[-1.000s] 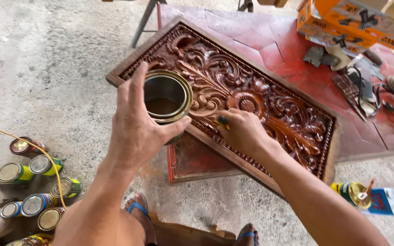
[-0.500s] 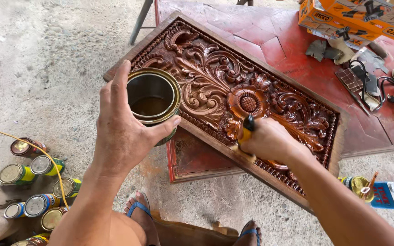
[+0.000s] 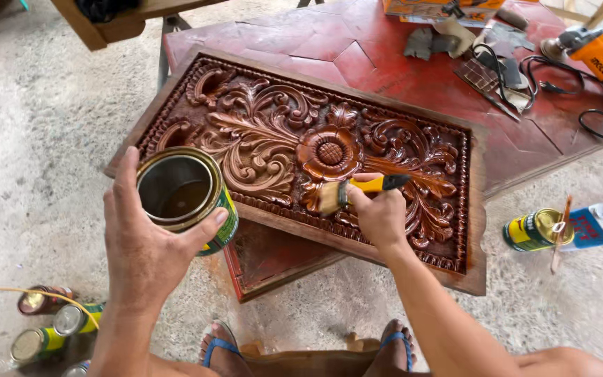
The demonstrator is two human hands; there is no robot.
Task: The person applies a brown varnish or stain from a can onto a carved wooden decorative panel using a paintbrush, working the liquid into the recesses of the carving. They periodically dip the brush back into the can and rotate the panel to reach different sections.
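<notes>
**Brush on the carving, open can held beside it**

The left hand (image 3: 151,255) is wrapped around an open metal can (image 3: 183,195) at centre left of the frame, its grip clamped on the can's wall, thumb on the near side and fingers round the far side. The can is upright, with a shallow pool of dark liquid at the bottom. It likely handles light but sloshy, and its smooth wall could turn slick if wet, so a hold low on the wall, clear of the rim, looks safest.

The right hand (image 3: 380,215) has its grip closed on the yellow handle of a small brush (image 3: 357,188), bristles pointing left and resting on the carved wooden panel (image 3: 280,139) just below the central flower. The brush is stiff in the handle and soft at the tip.

The panel lies across a red surface (image 3: 399,63) and overhangs its near edge toward the person's sandalled feet (image 3: 221,345). Its raised scrollwork looks fine and easily chipped.

Open room lies over the concrete floor (image 3: 43,139) at left. At upper right, an orange power tool (image 3: 598,59) and its black cable (image 3: 560,84) crowd the surface. Another can (image 3: 535,229) lies on the floor at lower right, more cans (image 3: 50,328) at lower left.
</notes>
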